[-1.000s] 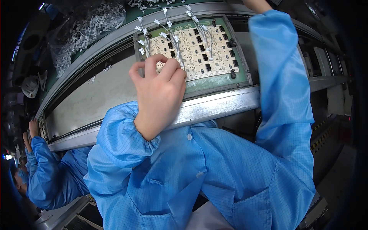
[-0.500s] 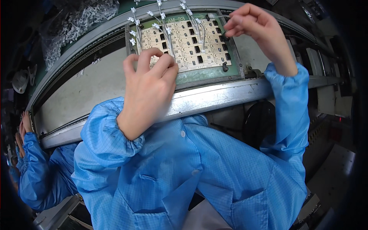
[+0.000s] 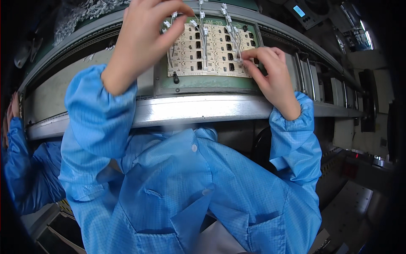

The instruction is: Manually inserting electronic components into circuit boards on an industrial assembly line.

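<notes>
- Since half a second back both hands have shifted: left hand (image 3: 141, 40) went from lying flat on the panel's near-left part up to its top-left corner; right hand (image 3: 270, 78) came down from the top-right edge to the panel's right side.
- Camera view moved too, so the panel (image 3: 211, 53) now sits higher in the picture.
- Panel: beige board array with dark slots, lying in a green carrier (image 3: 203, 82) on the conveyor rail (image 3: 190, 110), straight ahead of me.
- White leads (image 3: 204, 40) with small connectors run down over the panel from its far edge.
- Left grip: thumb and fingers curled close together over the leads at the top-left. I can't tell if a connector is actually pinched; the hand hides the contact.
- Right grip: fingertips (image 3: 249, 55) bunched tight at the right-hand leads, apparently pinching one down onto the board. Contact looks real, the item itself is too small to make out.
- Risks, my read:
  - Leads lie close and cross each other, so a finger could snag a neighbour and unseat it.
  - Left hand blocks my view of its own work, so a connector could go in crooked unnoticed.
  - Uneven pressing from two sides could shift the panel in the carrier.
- Another person's blue sleeve (image 3: 19, 169) at far left, well apart.
</notes>
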